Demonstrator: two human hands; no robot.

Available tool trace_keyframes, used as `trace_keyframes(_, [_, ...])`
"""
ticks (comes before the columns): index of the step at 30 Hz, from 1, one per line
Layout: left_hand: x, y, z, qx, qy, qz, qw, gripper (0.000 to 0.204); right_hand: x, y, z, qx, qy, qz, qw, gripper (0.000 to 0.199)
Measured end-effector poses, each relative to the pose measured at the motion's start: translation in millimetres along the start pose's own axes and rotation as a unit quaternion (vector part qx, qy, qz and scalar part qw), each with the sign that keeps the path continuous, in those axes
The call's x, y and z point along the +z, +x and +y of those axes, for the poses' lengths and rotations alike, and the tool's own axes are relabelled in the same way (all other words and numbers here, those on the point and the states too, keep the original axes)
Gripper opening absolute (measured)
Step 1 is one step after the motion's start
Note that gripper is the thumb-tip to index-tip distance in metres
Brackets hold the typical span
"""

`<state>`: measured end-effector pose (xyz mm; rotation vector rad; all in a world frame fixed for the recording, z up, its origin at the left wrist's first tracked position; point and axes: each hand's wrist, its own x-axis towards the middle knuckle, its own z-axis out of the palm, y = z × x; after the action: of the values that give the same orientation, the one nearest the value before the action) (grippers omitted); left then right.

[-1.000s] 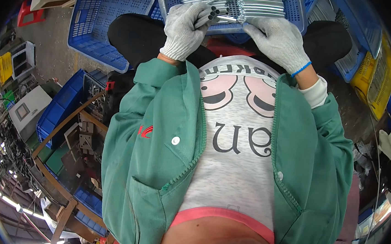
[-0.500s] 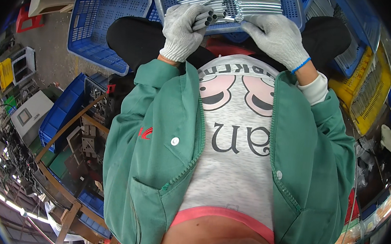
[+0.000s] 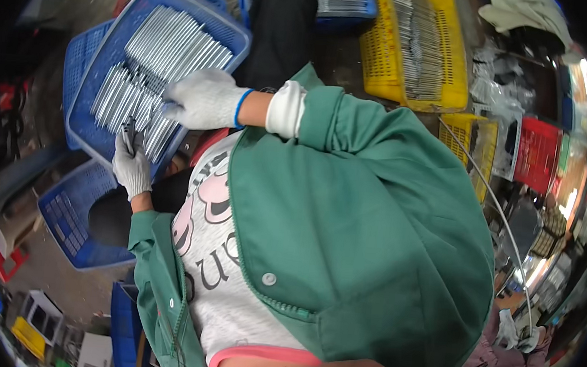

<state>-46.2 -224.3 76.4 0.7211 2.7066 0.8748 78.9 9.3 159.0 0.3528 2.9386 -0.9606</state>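
A grey knit-gloved left hand point(image 3: 131, 171) is clamping slim silvery metal tubes point(image 3: 128, 132) beside the blue plastic crate's point(image 3: 113, 48) rim; the right hand point(image 3: 207, 99) is reaching over it, grip hidden. Likely stiff and slick, they're inviting mid-length holds.

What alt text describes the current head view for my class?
A gloved left hand holds a few tubes at a blue basket of metal tubes, the gloved right hand over it. A yellow basket of metal pieces stands at upper right.
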Motion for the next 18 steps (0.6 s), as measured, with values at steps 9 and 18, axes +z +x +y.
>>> trace_keyframes(9, [29.3,25.6,-22.5,-0.039,0.171,-0.058,0.983,0.031,-12.2,-4.0,12.0,0.016,0.063,-0.039,0.997,0.036])
trace_keyframes(18, [-11.7,1.9,14.4,0.06,-0.044,-0.044,0.996,0.028,-5.8,0.6,21.8,-0.031,-0.045,-0.016,0.998,0.03])
